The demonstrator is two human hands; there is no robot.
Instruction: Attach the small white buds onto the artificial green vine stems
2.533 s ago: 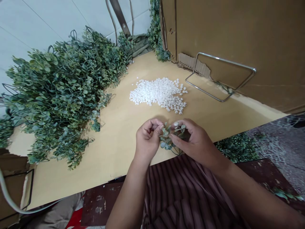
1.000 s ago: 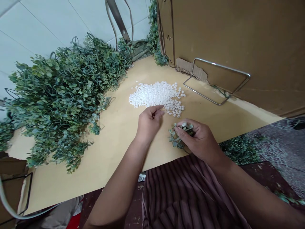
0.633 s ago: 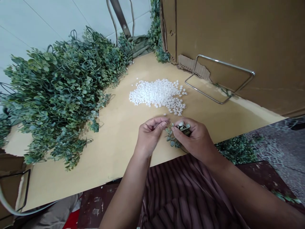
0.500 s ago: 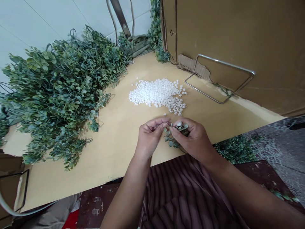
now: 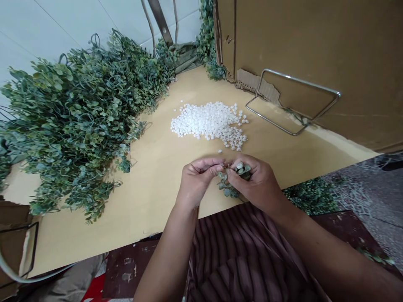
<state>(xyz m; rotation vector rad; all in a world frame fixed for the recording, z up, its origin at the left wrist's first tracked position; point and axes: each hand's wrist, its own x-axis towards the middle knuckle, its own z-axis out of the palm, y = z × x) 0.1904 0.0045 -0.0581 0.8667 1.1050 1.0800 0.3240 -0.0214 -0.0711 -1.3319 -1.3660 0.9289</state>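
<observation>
My right hand (image 5: 252,176) is closed around a small sprig of artificial green leaves (image 5: 231,191), which hangs below the fingers and shows between them. Its thumb and forefinger pinch the sprig near its tip. Close against them, my left hand (image 5: 200,178) is closed in a pinch at the stem end; whatever sits between thumb and forefinger is too small and covered to make out. Just beyond both hands, a heap of small white bead-like pieces (image 5: 208,121) is spread on the tan tabletop (image 5: 154,180). One stray piece lies close to my left fingertips.
A large pile of artificial greenery (image 5: 91,113) covers the left side. A bent metal wire frame (image 5: 294,133) leans at the right by a big cardboard box (image 5: 315,46). More greenery (image 5: 310,195) lies below the table's right edge.
Both hands stay together at the sprig with only small finger shifts. The sprig's leaves have turned slightly in my right hand, and the whole view has moved a little.
</observation>
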